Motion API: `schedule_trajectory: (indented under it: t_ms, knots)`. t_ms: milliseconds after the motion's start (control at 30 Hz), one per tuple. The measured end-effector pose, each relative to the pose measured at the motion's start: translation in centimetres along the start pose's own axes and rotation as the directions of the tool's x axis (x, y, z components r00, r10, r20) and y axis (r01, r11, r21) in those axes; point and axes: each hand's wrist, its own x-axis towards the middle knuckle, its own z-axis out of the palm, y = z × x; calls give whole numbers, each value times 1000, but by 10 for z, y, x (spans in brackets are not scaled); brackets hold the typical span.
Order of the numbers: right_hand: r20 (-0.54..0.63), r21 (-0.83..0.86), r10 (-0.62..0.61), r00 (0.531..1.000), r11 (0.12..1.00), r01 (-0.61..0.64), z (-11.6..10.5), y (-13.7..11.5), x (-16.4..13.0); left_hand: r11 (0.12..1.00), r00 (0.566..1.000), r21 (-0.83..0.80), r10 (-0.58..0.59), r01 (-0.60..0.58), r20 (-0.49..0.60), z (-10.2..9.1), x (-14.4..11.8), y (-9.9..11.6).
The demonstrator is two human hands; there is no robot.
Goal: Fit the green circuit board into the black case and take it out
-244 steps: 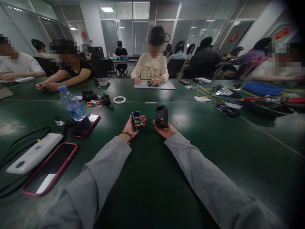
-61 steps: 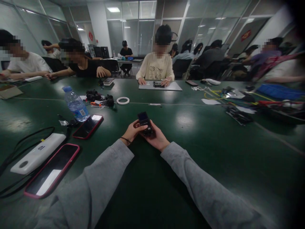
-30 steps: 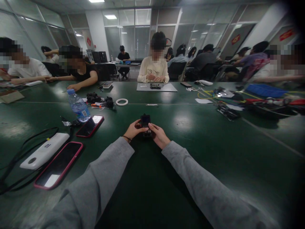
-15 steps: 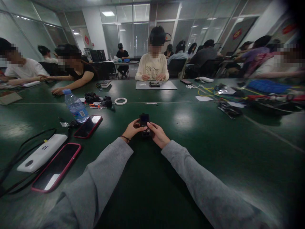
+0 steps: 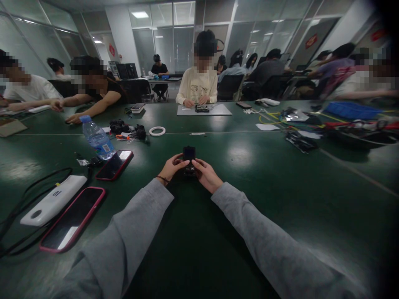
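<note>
Between my hands, at the middle of the green table (image 5: 193, 232), a small black box-shaped device (image 5: 189, 153) stands upright. It has a dark screen-like upper face and small pale markings lower down; its exact kind I cannot make out. My left hand (image 5: 172, 168) grips its left side, the thumb laid across the front. From the right, my right hand (image 5: 207, 173) holds it with the thumb on the front near the other thumb. The fingers behind the device are mostly hidden.
Left of my arm lie two red-edged phones (image 5: 73, 220) (image 5: 114, 165), a white power bank (image 5: 54, 200) with black cables, and a water bottle (image 5: 98, 139). Ahead are a white tape ring (image 5: 157, 131) and a person at a grey board (image 5: 222, 109). Cables and a blue tray (image 5: 352, 110) sit right.
My thumbs have shifted slightly on the front of the device, the left one a little higher. Both hands still hold it. Across the table, the person's hands have moved a little.
</note>
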Motion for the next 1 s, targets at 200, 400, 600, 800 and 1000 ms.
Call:
schedule_trajectory:
  t_ms: [200, 400, 600, 800, 1000]
  knots:
    - [3, 18, -4, 1000, 1000, 4, -1, 1, 1, 991, 995, -105, -80, 86, 60, -4, -2, 7]
    - [2, 14, 2, 1000, 1000, -2, 0, 0, 1, 989, 995, -126, -74, 81, 62, -5, -1, 6]
    - [18, -53, -23, 1000, 998, 24, 3, -2, -1, 988, 996, -134, -70, 77, 58, -4, -1, 6]
    - [19, -91, -45, 999, 995, 46, 5, -2, -3, 987, 996, -140, -68, 74, 50, -4, -1, 6]
    - [16, -99, -42, 999, 994, 44, 7, -3, -4, 985, 997, -160, -61, 66, 38, -1, 0, 6]
